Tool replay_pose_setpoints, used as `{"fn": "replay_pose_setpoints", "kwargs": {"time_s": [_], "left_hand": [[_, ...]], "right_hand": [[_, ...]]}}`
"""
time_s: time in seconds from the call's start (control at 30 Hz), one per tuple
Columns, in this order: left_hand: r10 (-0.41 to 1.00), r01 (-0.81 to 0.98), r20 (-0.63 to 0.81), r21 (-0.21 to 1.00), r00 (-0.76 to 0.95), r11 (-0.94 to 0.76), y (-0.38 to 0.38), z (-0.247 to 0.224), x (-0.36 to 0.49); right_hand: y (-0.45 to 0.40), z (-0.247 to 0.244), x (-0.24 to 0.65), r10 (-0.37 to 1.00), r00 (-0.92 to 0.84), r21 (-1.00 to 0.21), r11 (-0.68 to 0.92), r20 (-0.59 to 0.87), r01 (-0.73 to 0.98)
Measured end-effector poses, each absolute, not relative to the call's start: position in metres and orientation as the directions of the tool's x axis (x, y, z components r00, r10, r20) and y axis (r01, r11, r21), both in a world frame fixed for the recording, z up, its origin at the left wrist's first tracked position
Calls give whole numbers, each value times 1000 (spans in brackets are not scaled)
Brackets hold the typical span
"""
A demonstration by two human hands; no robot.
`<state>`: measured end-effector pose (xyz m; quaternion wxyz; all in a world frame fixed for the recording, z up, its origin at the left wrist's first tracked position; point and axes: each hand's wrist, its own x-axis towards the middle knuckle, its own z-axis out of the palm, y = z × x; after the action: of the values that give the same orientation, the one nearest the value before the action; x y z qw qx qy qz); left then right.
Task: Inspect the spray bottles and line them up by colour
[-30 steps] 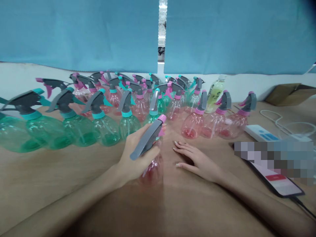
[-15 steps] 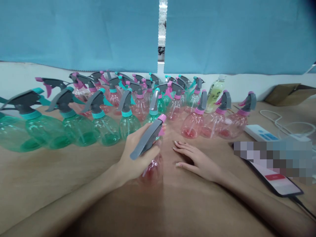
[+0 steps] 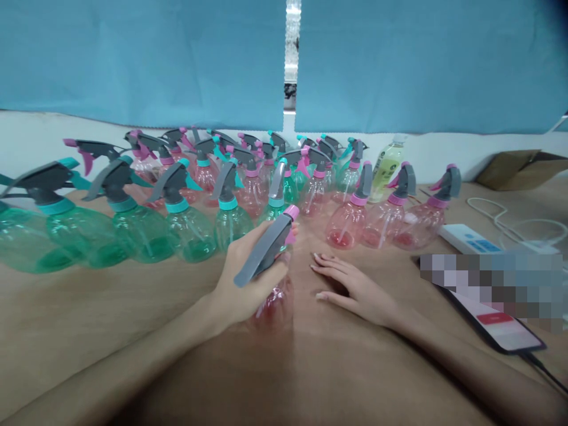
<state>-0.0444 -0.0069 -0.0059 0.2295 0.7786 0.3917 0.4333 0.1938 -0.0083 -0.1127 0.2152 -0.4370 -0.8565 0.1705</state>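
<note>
My left hand [image 3: 251, 275] is wrapped round the neck of a pink spray bottle [image 3: 273, 307] with a grey trigger head and pink nozzle. Its fingers partly hide the trigger and collar. To its right, my right hand [image 3: 355, 290] lies on the wooden table [image 3: 337, 373], fingers stretched out, holding nothing. Beyond the hands stand a row of green spray bottles [image 3: 193, 234] on the left and three pink spray bottles [image 3: 346, 225] on the right, all with grey heads.
Several more pink and green spray bottles [image 3: 252, 192] crowd the back, near a drink bottle [image 3: 388, 165] with pale yellow-green contents. At right lie a phone [image 3: 510, 334] on a cable, a white power strip [image 3: 470, 238], a white cord and brown cardboard [image 3: 519, 168]. A blue curtain [image 3: 142, 59] hangs behind.
</note>
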Motion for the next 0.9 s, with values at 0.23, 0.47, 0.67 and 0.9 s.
{"fn": "replay_pose_setpoints", "kwargs": {"time_s": [0.23,0.47,0.67,0.9], "left_hand": [[803,386,504,705,317,-595,-7,-6,-44],[837,393,464,740,290,-546,-8,-9,-45],[829,392,473,731,299,-558,-7,-9,-46],[811,408,433,708,394,-576,-7,-3,-50]], "right_hand": [[-8,-113,194,820,-526,-487,563,226,668],[-7,-115,195,817,-528,-479,568,232,669],[-7,-114,194,819,-532,-474,564,215,676],[-8,-114,194,820,-525,-489,563,229,666]]}}
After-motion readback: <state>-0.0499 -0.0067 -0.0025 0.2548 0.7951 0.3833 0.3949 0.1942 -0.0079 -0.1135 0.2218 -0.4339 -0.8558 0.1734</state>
